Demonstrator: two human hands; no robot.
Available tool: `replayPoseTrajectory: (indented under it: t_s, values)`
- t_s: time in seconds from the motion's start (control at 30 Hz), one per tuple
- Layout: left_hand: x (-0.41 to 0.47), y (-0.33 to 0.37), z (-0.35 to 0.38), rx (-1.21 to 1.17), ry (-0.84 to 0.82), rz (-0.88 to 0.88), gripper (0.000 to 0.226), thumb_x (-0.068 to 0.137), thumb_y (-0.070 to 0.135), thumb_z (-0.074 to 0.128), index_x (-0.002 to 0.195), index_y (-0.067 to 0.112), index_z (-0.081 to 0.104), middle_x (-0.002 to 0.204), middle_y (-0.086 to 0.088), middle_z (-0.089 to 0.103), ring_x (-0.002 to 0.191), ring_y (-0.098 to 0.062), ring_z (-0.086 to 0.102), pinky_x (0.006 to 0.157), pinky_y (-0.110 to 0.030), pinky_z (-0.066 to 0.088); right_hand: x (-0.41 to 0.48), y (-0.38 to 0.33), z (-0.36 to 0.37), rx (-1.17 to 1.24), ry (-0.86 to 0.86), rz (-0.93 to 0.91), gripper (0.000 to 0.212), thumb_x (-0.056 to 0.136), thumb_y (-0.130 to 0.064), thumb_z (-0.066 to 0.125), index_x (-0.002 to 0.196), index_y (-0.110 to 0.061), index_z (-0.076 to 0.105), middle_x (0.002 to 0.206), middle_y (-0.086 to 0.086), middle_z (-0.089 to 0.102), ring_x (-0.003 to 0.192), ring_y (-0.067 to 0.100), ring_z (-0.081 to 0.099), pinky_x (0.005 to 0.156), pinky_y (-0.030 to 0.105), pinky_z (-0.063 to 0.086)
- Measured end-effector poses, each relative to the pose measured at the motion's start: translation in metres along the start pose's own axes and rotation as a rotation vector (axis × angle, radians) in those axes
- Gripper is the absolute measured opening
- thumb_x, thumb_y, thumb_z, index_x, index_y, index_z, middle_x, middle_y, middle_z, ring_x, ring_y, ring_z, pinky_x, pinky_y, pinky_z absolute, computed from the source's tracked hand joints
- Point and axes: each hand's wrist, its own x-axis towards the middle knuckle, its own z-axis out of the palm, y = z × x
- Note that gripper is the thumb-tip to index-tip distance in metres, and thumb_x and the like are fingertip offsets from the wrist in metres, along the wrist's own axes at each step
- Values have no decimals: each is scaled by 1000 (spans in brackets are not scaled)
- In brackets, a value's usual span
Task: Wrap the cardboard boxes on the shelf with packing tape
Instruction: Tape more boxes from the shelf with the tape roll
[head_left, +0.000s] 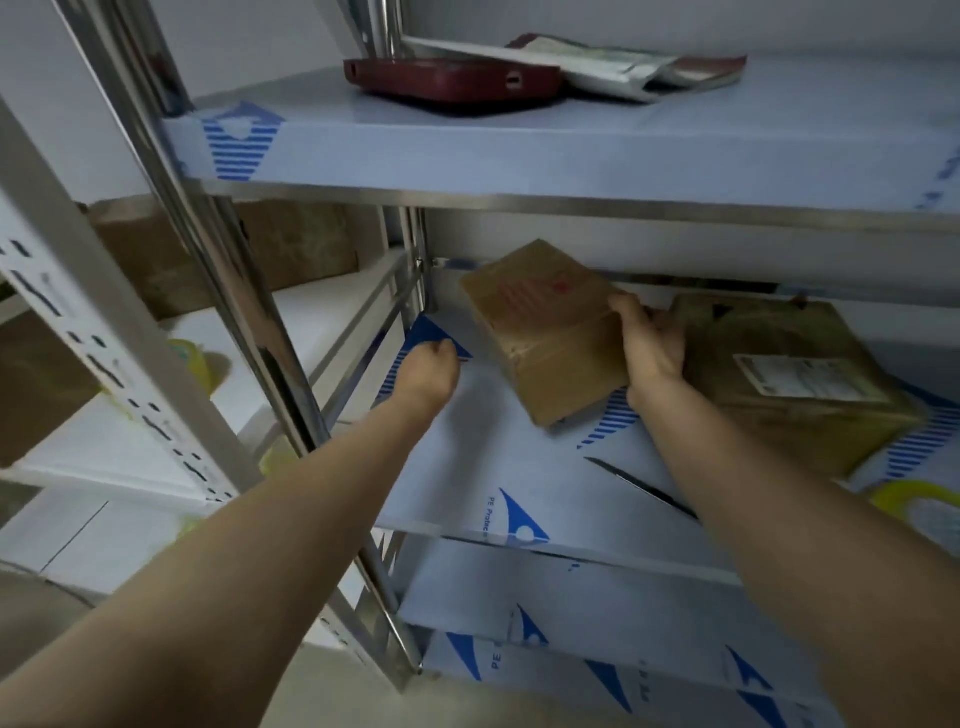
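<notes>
My right hand (652, 343) grips the small cardboard box (540, 332) by its right end. The thumb lies over the top face and the fingers curl round the side, out of sight. My left hand (431, 371) reaches to the left of the box, apart from it, low over the middle shelf (493, 467) by a blue triangle printed on its film. I see only the back of that hand. The fingers bend away from me, so I cannot tell whether they touch the shelf or pinch anything.

The small box is towards the far left of the middle shelf, turned askew with one corner pointing at me. It is plain brown with faint red print on top, and its surface looks glossy. Motion blur keeps me from judging whether it lies flat.

Just right of my right hand is a larger cardboard box (795, 395) with a white label (800, 376) on its top. Nearer me, at the right edge, lies a yellowish tape roll (919, 504). A thin dark tool (639, 488) lies on the shelf between my forearms.
</notes>
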Motion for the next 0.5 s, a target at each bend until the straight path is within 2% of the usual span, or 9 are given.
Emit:
replayPoseTrajectory:
  t_s: [0.07, 0.13, 0.17, 0.23, 0.3, 0.4, 0.5]
  values:
    - [8, 3, -3, -243, 18, -71, 41, 102, 24, 32, 118, -5, 56, 124, -27, 55, 94, -30, 53, 83, -34, 41, -14, -3, -10, 39, -26, 90, 35, 80, -44, 67, 101, -18, 56, 98, -2, 59, 93, 19, 57, 80, 35, 50]
    - [12, 11, -8, -397, 20, -147, 39, 102, 31, 31, 94, 6, 59, 109, -22, 56, 80, -26, 49, 79, -33, 38, -25, -2, -19, 122, -58, 161, 27, 81, -41, 67, 93, -18, 60, 96, 0, 61, 90, 20, 60, 81, 39, 53]
    - [14, 13, -11, -447, 19, -163, 37, 102, 35, 31, 91, 12, 58, 106, -17, 55, 81, -26, 51, 80, -33, 38, -30, 0, -22, 159, -75, 190, 22, 81, -39, 67, 90, -20, 60, 97, 2, 63, 90, 21, 60, 81, 40, 53]
    - [17, 9, -17, -542, -2, -130, 39, 100, 41, 35, 114, 14, 60, 115, -10, 57, 98, -26, 54, 83, -32, 39, -37, 7, -23, 221, -126, 218, 21, 82, -36, 66, 95, -20, 61, 102, 4, 63, 95, 22, 60, 76, 40, 53]
    - [16, 2, -24, -619, -19, -97, 48, 97, 48, 38, 128, 17, 56, 120, -7, 60, 103, -22, 55, 88, -33, 42, -42, 15, -22, 266, -156, 215, 20, 85, -32, 63, 99, -18, 60, 100, 3, 62, 93, 19, 59, 69, 35, 48]
    - [15, -9, -28, -689, -54, -102, 51, 93, 54, 42, 126, 18, 59, 117, -6, 64, 106, -24, 59, 99, -41, 45, -45, 27, -18, 317, -154, 220, 18, 86, -30, 62, 98, -16, 59, 95, 3, 58, 86, 18, 56, 66, 32, 43]
    - [15, -18, -27, -690, -85, -101, 43, 91, 47, 48, 113, 14, 65, 109, -10, 67, 104, -29, 61, 95, -42, 48, -48, 39, -17, 352, -117, 227, 31, 86, -34, 62, 109, -13, 59, 100, 5, 61, 88, 19, 58, 67, 33, 45]
